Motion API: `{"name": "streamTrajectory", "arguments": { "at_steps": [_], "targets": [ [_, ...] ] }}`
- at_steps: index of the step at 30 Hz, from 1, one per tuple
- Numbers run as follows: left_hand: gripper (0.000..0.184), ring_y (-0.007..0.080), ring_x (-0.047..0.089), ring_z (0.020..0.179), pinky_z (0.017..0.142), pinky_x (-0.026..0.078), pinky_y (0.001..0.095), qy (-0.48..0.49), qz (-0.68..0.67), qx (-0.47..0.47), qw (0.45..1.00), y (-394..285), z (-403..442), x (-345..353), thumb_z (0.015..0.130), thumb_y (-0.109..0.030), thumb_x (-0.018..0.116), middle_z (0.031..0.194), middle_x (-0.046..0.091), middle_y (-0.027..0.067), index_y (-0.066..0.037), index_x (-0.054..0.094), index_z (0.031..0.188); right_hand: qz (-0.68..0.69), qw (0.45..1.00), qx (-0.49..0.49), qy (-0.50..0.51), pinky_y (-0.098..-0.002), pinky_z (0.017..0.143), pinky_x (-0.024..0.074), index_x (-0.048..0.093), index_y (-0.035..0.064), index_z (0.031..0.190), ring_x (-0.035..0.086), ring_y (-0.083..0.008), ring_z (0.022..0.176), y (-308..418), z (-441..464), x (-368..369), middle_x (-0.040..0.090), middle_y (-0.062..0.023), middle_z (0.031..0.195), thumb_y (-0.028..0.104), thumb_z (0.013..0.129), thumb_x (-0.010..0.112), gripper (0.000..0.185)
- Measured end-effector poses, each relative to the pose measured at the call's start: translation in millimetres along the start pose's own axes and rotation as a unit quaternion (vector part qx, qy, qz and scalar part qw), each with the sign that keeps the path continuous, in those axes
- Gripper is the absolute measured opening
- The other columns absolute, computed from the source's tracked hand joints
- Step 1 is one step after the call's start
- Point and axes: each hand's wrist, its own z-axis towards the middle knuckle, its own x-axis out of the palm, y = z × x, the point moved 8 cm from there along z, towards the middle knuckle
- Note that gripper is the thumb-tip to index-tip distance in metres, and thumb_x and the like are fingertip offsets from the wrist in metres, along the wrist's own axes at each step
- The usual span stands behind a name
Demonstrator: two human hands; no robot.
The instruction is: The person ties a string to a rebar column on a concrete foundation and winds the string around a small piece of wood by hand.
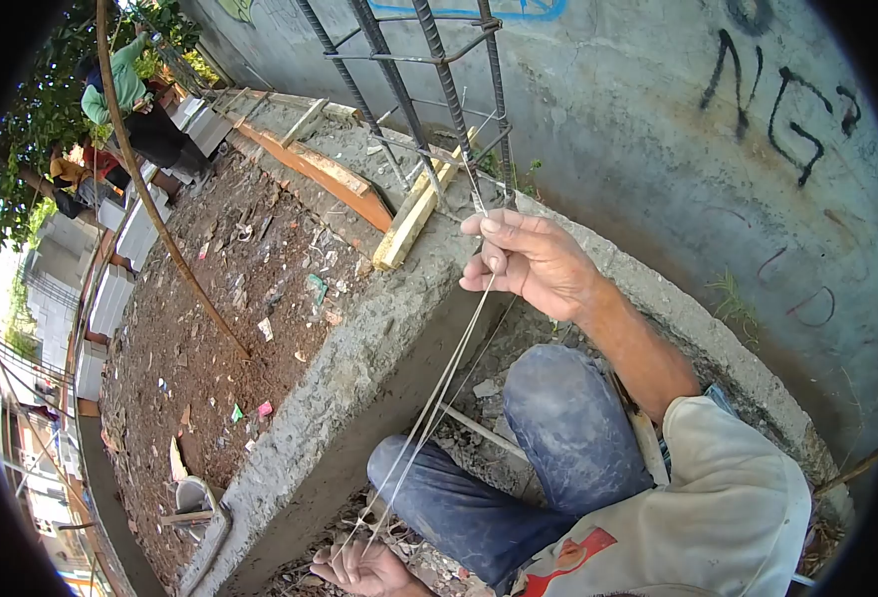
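Note:
Pale string (449, 372) runs in several strands between my two hands, looking taut. My right hand (541, 263) is raised beside the upright steel rebar cage (437, 60), its thumb and fingers closed on the upper end of the string. Low in the view, my left hand (371, 569) has its fingers curled on the lower end, where the strands meet in a small knot or crossing. A strand seems to continue up from my right hand toward the rebar. My bent knees, in dusty blue trousers (568, 418), are below my right hand.
A rough concrete beam (344, 383) crosses beside me, with wooden boards (419, 219) around the rebar base. A painted concrete wall (638, 109) stands behind. A thin pole (175, 234) leans over littered soil. Another person (150, 109) stands at upper left. A trowel-like tool (198, 507) lies near the beam.

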Motion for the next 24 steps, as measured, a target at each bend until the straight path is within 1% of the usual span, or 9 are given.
{"name": "streamTrajectory", "arguments": {
  "at_steps": [1, 3, 6, 9, 11, 13, 16, 18, 24],
  "targets": [
    [0.059, 0.017, 0.058, 0.071, 0.071, 0.052, 0.0319, -0.069, -0.01, 0.019, 0.997, -16.6, -10.3, -24.3, 0.107, -0.057, 0.055, 0.078, 0.064, 0.0027, -0.004, 0.073, 0.127, 0.002, 1.0, -0.001, 0.001, -0.0386, 0.087, 0.0539, 0.065, 0.0025, 0.128, 0.072, -0.0197, 0.101, 0.0, -2.3, 3.7, 0.068, -0.0007, 0.085, 0.028, 0.111, 0.059, 0.032],
    [0.064, 0.0148, 0.056, 0.069, 0.069, 0.053, 0.033, -0.056, -0.003, -0.007, 0.998, -22.3, -21.9, -36.1, 0.107, -0.057, 0.053, 0.078, 0.063, 0.0029, -0.001, 0.068, 0.133, 0.013, 1.0, -0.017, -0.016, -0.0387, 0.076, 0.059, 0.063, -0.0008, 0.129, 0.068, -0.0185, 0.08, 5.6, -6.2, 10.6, 0.059, 0.0013, 0.074, 0.023, 0.112, 0.055, 0.03],
    [0.073, 0.0144, 0.052, 0.06, 0.058, 0.05, 0.0283, -0.358, 0.184, -0.037, 0.914, -0.7, -38.1, -49.4, 0.11, -0.054, 0.049, 0.103, 0.07, 0.0123, 0.001, 0.043, 0.157, 0.003, 0.999, -0.031, -0.031, -0.0305, 0.062, 0.0514, 0.063, -0.0007, 0.127, 0.054, -0.01, 0.065, 3.5, -5.0, 8.3, 0.051, 0.0037, 0.07, 0.024, 0.113, 0.053, 0.03],
    [0.081, 0.0193, 0.061, 0.062, 0.06, 0.057, 0.031, -0.215, 0.116, -0.28, 0.928, 36.0, -50.1, -56.2, 0.108, -0.056, 0.053, 0.125, 0.069, 0.0232, 0.004, 0.035, 0.159, -0.068, 0.996, -0.04, -0.049, -0.0256, 0.053, 0.0372, 0.066, 0.0006, 0.123, 0.036, -0.0056, 0.057, 16.5, -7.1, -4.5, 0.042, 0.008, 0.067, 0.021, 0.113, 0.051, 0.027],
    [0.08, 0.03, 0.076, 0.091, 0.082, 0.063, 0.0442, -0.106, 0.314, -0.395, 0.857, 57.5, -37.1, -43.2, 0.104, -0.052, 0.062, 0.132, 0.067, 0.0245, 0.004, 0.038, 0.157, -0.134, 0.986, -0.064, -0.077, -0.0244, 0.051, 0.0308, 0.066, 0.0002, 0.12, 0.032, -0.0042, 0.056, 38.6, -9.0, -20.1, 0.039, 0.0091, 0.067, 0.023, 0.113, 0.053, 0.028],
    [0.05, 0.0273, 0.07, 0.073, 0.071, 0.059, 0.0405, -0.155, 0.549, -0.32, 0.756, 73.7, -4.5, -5.9, 0.105, -0.038, 0.063, 0.111, 0.072, 0.0191, 0.003, 0.061, 0.133, -0.242, 0.956, -0.096, -0.136, -0.0239, 0.049, 0.0211, 0.069, 0.0012, 0.114, 0.024, -0.0026, 0.055, 69.1, -10.3, -35.4, 0.034, 0.0111, 0.066, 0.027, 0.111, 0.056, 0.029],
    [0.046, 0.0211, 0.071, 0.106, 0.098, 0.056, 0.0407, -0.008, 0.679, -0.203, 0.706, 94.9, 72.5, 29.5, 0.106, -0.036, 0.065, 0.123, 0.072, 0.0143, 0.0, 0.063, 0.133, -0.344, 0.924, -0.093, -0.139, -0.027, 0.051, 0.0345, 0.072, 0.0016, 0.112, 0.04, -0.0056, 0.056, 104.3, 12.4, -64.5, 0.049, 0.0084, 0.068, 0.029, 0.109, 0.059, 0.031],
    [0.049, 0.0237, 0.071, 0.112, 0.094, 0.057, 0.0396, 0.06, 0.702, -0.138, 0.696, 123.3, 129.0, 59.9, 0.106, -0.035, 0.065, 0.132, 0.069, 0.0182, 0.001, 0.06, 0.138, -0.567, 0.742, -0.318, -0.161, -0.0374, 0.066, 0.0506, 0.077, 0.0041, 0.102, 0.062, -0.0187, 0.066, 138.4, 29.4, -61.9, 0.069, -0.0024, 0.074, 0.026, 0.107, 0.059, 0.029],
    [0.048, 0.0247, 0.068, 0.12, 0.097, 0.056, 0.0363, 0.193, 0.569, -0.161, 0.783, 293.2, 251.9, 155.9, 0.114, -0.029, 0.049, 0.14, 0.064, 0.0212, 0.007, 0.051, 0.147, -0.747, 0.519, -0.383, -0.16, -0.0443, 0.075, 0.0575, 0.08, 0.0112, 0.099, 0.074, -0.0341, 0.084, 176.4, 50.1, -0.8, 0.077, -0.0114, 0.095, 0.024, 0.096, 0.069, 0.017]
  ]
}}
